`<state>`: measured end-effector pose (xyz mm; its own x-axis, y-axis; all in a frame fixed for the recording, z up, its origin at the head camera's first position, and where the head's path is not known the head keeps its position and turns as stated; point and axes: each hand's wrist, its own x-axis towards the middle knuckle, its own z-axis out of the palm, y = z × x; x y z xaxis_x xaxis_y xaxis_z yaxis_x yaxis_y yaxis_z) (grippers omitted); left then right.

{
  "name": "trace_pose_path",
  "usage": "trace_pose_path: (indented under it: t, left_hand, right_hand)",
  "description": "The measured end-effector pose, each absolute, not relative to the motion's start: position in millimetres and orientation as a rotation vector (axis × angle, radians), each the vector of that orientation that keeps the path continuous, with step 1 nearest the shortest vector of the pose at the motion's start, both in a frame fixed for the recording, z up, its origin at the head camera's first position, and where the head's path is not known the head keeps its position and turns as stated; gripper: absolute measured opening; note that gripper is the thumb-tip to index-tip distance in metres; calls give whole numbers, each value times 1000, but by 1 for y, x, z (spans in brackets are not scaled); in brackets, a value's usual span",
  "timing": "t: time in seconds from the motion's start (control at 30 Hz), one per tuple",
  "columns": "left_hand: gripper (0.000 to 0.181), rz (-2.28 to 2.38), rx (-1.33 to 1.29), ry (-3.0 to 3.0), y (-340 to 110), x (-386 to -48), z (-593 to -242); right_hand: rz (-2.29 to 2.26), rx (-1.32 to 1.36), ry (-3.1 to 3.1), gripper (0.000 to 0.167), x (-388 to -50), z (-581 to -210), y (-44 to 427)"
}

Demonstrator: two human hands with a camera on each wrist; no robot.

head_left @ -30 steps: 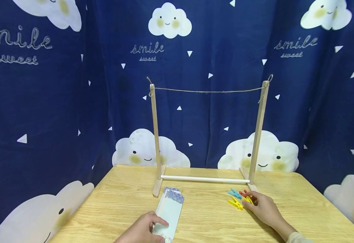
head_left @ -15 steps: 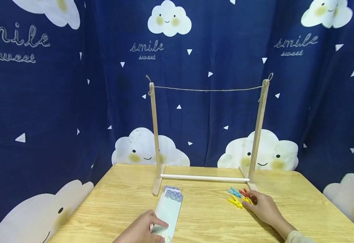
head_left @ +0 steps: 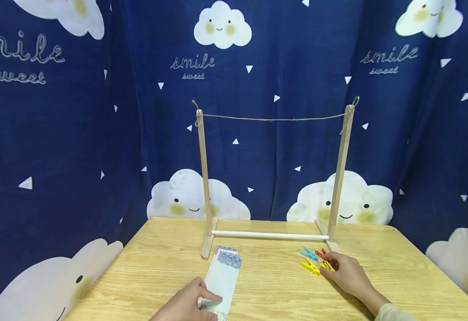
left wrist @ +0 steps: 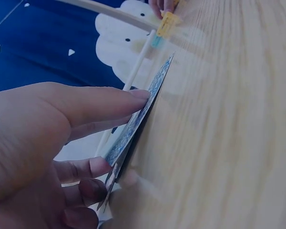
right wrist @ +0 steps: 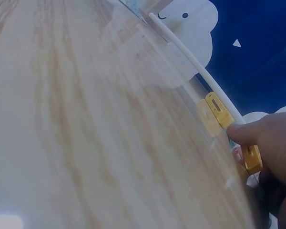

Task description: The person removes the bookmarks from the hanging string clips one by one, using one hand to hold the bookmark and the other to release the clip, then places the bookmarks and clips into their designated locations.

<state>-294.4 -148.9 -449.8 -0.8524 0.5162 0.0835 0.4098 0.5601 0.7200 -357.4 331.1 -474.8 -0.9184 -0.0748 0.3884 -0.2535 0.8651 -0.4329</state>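
Observation:
On the table, a small stack of pale cards with blue patterned ends (head_left: pixel 222 281) lies under my left hand (head_left: pixel 185 299). The index finger lies straight across the top card, while lower fingers touch the stack's edge in the left wrist view. To the right, my right hand (head_left: pixel 348 274) has its thumb and curled fingers around a yellow clothespin (right wrist: pixel 251 160), which it partly hides. Just beside the hand are another yellow clothespin (head_left: pixel 310 266), a blue clothespin (head_left: pixel 308 253) and a red clothespin (head_left: pixel 321 254), partly covered by the fingers.
Behind the hands stands a wooden frame with two posts (head_left: pixel 340 178), a string (head_left: pixel 274 119) tied between their tops and a white rod (head_left: pixel 270 235) low down. A dark blue curtain with clouds (head_left: pixel 274 53) surrounds the wooden table (head_left: pixel 266 285).
Both hands keep their places on the cards and at the clothespins. Only the head view has shifted slightly.

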Motion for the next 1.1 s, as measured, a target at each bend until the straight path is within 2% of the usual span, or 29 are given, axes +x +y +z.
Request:
trace_pose_path:
  t: [0.27,0.63,1.1]
  left_hand:
    - [28,1160,719,2644,-147,-296,-449]
    - [30,1153,748,2652,-145,-293,-446]
    - [29,1186,806,2658,-144,-295,-449]
  right_hand:
    - [680,236,-2682,32,-356,-475,331]
    - [656,236,-2674,31,-355,-475,334]
    - [688,230,-2678,39,-352,-471,336]
